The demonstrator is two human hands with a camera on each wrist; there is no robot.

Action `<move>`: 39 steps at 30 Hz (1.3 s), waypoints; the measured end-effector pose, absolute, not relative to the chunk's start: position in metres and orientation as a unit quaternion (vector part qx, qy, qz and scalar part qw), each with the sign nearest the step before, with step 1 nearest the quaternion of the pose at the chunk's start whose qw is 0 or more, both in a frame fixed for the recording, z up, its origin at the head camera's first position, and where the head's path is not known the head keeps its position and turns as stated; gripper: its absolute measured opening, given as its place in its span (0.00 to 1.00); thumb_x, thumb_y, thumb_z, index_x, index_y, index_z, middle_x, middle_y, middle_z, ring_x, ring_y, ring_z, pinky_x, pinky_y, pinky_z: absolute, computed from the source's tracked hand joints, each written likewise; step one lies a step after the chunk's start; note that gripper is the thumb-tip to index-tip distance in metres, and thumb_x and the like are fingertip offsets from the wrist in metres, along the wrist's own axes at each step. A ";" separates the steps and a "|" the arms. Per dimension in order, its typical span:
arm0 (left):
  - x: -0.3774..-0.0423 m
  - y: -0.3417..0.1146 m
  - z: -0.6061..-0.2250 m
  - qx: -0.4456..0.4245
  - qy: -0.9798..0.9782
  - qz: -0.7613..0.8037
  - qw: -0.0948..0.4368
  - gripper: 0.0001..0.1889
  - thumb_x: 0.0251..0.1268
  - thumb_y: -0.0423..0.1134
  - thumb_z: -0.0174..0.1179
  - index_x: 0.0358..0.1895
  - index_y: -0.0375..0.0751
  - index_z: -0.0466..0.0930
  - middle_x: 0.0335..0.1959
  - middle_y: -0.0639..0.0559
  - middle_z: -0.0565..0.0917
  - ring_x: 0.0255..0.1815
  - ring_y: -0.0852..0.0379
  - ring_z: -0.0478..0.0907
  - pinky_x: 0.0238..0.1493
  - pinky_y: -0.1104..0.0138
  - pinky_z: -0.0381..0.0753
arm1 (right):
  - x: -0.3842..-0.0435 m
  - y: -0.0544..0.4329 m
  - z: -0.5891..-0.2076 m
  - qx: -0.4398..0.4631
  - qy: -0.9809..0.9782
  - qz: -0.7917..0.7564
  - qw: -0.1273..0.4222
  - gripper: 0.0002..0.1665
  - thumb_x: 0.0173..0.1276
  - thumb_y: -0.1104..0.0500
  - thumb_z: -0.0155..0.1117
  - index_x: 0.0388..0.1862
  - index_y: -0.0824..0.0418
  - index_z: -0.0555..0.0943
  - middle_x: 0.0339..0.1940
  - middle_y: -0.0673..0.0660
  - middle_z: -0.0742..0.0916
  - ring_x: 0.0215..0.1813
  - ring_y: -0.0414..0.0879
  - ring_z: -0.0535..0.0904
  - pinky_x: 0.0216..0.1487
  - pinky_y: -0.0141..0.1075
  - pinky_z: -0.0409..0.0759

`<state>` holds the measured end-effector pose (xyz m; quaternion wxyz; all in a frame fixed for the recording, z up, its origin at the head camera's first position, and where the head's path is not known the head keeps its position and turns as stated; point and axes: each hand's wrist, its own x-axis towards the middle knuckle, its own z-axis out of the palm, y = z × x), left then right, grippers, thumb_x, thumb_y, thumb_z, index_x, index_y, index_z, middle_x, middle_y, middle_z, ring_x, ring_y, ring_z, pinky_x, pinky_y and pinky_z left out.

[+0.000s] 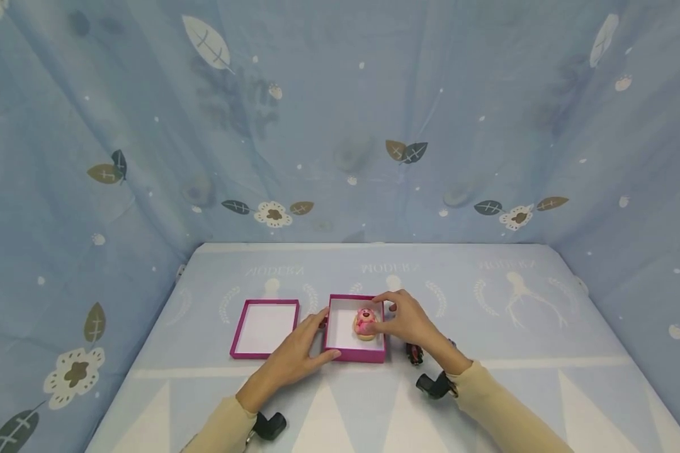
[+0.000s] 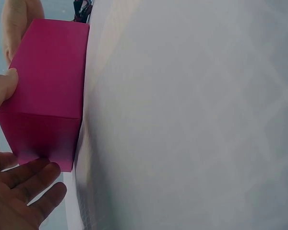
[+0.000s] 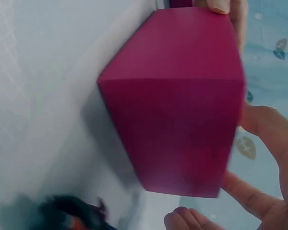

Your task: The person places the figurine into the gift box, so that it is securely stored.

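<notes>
A magenta open-topped box point(image 1: 354, 356) with a white inside stands on the table. In it lies a pink bear figure point(image 1: 365, 319) on a tan base, toward the right wall. My left hand point(image 1: 297, 353) holds the box's near left corner. Its thumb point(image 2: 9, 84) presses the front wall while the fingers point(image 2: 45, 177) lie along the left wall. Over the right wall reaches my right hand point(image 1: 408, 318), thumb inside the box beside the bear, forefinger at the far right corner. The right wrist view shows its other fingers spread outside the box.
A shallow magenta lid point(image 1: 264, 355), white inside, lies left of the box. Right of the box, partly under my right forearm, is a small dark toy point(image 1: 414, 353) with red parts. A patterned blue curtain point(image 1: 340, 94) hangs behind the table and at its sides.
</notes>
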<state>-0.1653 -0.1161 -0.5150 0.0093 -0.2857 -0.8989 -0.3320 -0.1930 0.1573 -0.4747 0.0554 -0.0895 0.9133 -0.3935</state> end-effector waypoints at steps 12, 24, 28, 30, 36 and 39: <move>-0.167 -0.117 -0.516 -0.283 -0.902 -0.326 0.003 0.49 0.60 0.63 0.62 0.77 0.40 0.54 0.64 0.45 0.75 0.65 0.55 0.72 0.67 0.55 0.72 | -0.200 0.192 -0.433 -0.089 0.914 -0.395 0.019 0.37 0.53 0.44 0.78 0.61 0.54 0.79 0.60 0.64 0.78 0.57 0.61 0.77 0.47 0.50 0.83; -0.168 -0.117 -0.519 -0.282 -0.903 -0.325 0.001 0.49 0.60 0.64 0.62 0.77 0.41 0.53 0.62 0.46 0.76 0.64 0.56 0.72 0.68 0.56 0.72 | -0.201 0.242 -0.428 -0.064 0.926 -0.372 0.003 0.42 0.55 0.39 0.74 0.65 0.56 0.76 0.64 0.66 0.76 0.58 0.63 0.76 0.45 0.51 0.82; -0.168 -0.117 -0.518 -0.276 -0.904 -0.327 -0.005 0.49 0.59 0.65 0.62 0.77 0.42 0.54 0.63 0.46 0.75 0.65 0.56 0.71 0.68 0.56 0.71 | -0.201 0.252 -0.437 -0.057 0.927 -0.371 0.015 0.43 0.56 0.39 0.73 0.66 0.58 0.75 0.64 0.68 0.75 0.58 0.63 0.75 0.44 0.50 0.82; -0.168 -0.117 -0.518 -0.274 -0.904 -0.328 -0.008 0.49 0.59 0.66 0.61 0.77 0.42 0.54 0.64 0.46 0.75 0.65 0.56 0.71 0.68 0.55 0.71 | -0.201 0.256 -0.443 -0.051 0.929 -0.367 0.022 0.44 0.56 0.38 0.73 0.66 0.58 0.74 0.65 0.67 0.75 0.59 0.63 0.75 0.44 0.50 0.81; -0.167 -0.116 -0.517 -0.270 -0.906 -0.327 -0.007 0.49 0.59 0.66 0.61 0.77 0.42 0.54 0.65 0.47 0.74 0.65 0.56 0.71 0.68 0.55 0.72 | -0.202 0.262 -0.460 -0.042 0.929 -0.366 0.032 0.46 0.55 0.36 0.73 0.67 0.57 0.74 0.66 0.67 0.74 0.59 0.62 0.74 0.46 0.52 0.80; -0.166 -0.116 -0.516 -0.269 -0.907 -0.325 -0.005 0.49 0.59 0.64 0.63 0.77 0.43 0.54 0.64 0.47 0.75 0.65 0.56 0.71 0.67 0.55 0.72 | -0.200 0.263 -0.469 -0.046 0.929 -0.365 0.038 0.47 0.54 0.36 0.74 0.67 0.58 0.74 0.66 0.67 0.73 0.59 0.61 0.74 0.47 0.53 0.79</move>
